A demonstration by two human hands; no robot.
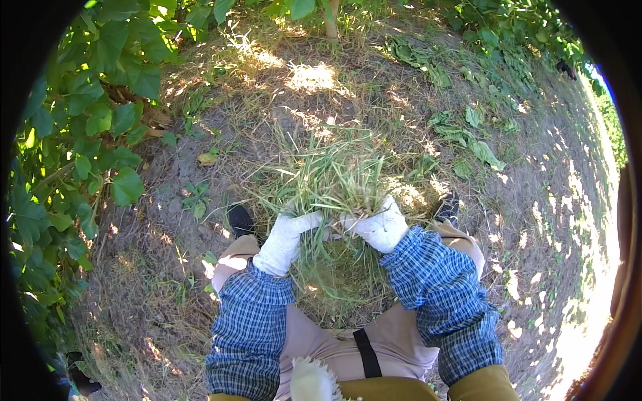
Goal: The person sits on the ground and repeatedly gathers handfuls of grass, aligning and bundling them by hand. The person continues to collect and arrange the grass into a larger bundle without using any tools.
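Note:
A loose bunch of long green grass (326, 175) spreads between my two hands, its blades fanning forward and hanging down between my knees. My left hand (288, 235), in a white knit glove, grips the grass with the thumb lying across the blades. My right hand (378, 228), gloved the same way, is closed around a clump with dry, straw-coloured stems (368, 203). The fingers of both hands are partly hidden by the grass. Below them, more cut grass (341, 280) lies on the ground between my legs.
Leafy branches (118, 120) crowd the left side. A thin trunk (331, 20) stands ahead. Wilted large leaves (471, 140) lie on the soil to the right. My dark shoes (241, 219) flank the grass. Dark objects, too unclear to name, show at the lower left and far right.

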